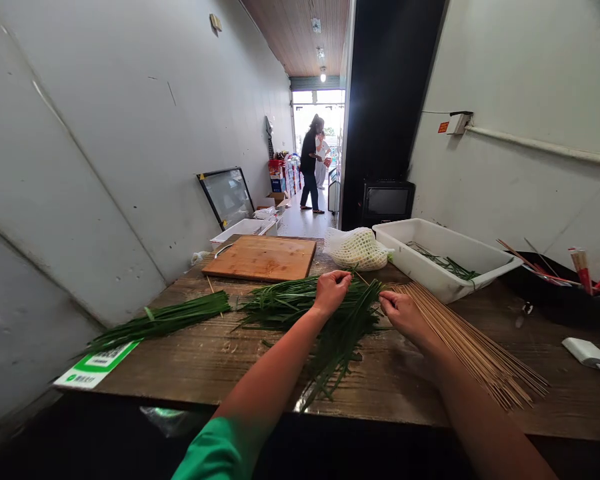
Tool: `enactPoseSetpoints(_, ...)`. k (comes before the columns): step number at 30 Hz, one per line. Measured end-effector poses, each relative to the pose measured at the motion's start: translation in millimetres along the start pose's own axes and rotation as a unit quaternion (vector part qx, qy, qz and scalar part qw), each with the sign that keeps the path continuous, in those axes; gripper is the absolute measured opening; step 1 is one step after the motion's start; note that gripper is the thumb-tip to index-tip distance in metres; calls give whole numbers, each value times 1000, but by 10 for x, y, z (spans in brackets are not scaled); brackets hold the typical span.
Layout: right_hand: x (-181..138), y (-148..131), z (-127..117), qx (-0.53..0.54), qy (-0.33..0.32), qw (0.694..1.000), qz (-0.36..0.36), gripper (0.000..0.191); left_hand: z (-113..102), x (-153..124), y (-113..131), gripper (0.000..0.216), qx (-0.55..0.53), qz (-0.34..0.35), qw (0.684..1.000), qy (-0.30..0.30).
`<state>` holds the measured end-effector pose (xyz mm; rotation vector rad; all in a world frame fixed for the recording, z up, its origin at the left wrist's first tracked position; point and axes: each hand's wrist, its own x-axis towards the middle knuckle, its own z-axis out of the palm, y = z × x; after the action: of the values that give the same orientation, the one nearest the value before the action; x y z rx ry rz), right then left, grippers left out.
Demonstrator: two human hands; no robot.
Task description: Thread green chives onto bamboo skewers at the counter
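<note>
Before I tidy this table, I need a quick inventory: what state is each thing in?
Left hand, fingers pinched closed
Right hand, fingers pinched closed
Chive bundle, gathered, lying flat
Loose chives, spread out
Bamboo skewers, loose, fanned out
Wooden cutting board, lying flat
White tub, uncovered
Framed glass panel, tilted
Farthest ceiling lamp, lit

No readable lettering anywhere

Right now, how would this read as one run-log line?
left hand: over green leaves | right hand: beside wooden skewers | cutting board: beyond leaves | grips: unclear
</note>
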<state>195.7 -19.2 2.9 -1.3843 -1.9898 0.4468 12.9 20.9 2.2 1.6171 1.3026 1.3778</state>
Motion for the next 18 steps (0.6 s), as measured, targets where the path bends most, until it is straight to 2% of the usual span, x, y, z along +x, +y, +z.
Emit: enactPoseSetpoints(18,-7,-16,-9,-9,-6,1000,5,30,-2,-28,62,20,79,60,995,21)
